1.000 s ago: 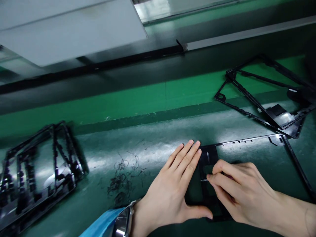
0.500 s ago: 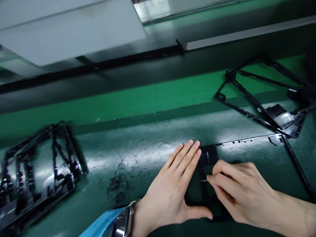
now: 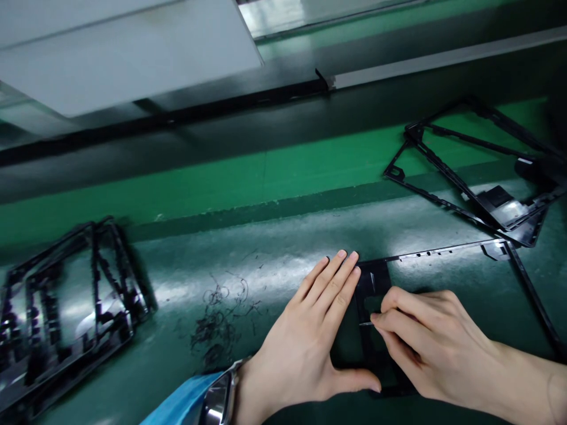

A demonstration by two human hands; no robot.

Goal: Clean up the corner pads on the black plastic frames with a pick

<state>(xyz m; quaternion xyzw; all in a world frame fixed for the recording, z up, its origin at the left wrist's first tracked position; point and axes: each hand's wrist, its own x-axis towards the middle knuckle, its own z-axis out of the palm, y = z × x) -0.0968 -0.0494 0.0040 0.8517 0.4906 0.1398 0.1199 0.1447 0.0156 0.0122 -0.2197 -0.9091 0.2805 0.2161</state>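
A thin black plastic frame (image 3: 372, 280) lies on the dark green work surface, its long bar running to the right. Across its left end my left hand (image 3: 310, 330) rests flat, fingers together and thumb stretched out, pressing on it. My right hand (image 3: 434, 339) is closed in a pinch over the frame's inner edge, close to a small cutout. A thin pale line shows at the fingertips; whatever sits in the pinch is mostly hidden by the fingers. Thin black shavings (image 3: 217, 324) are scattered left of my left hand.
Several black frames (image 3: 95, 283) are piled at the left. More black frames (image 3: 469, 177) lie overlapping at the right, partly over a bright green band (image 3: 248, 171). A large white panel (image 3: 146, 59) is at the upper left, beyond a dark rail (image 3: 199, 109).
Faint marks on the bright green band have shifted to the left. Both hands and the frame under them look almost the same.
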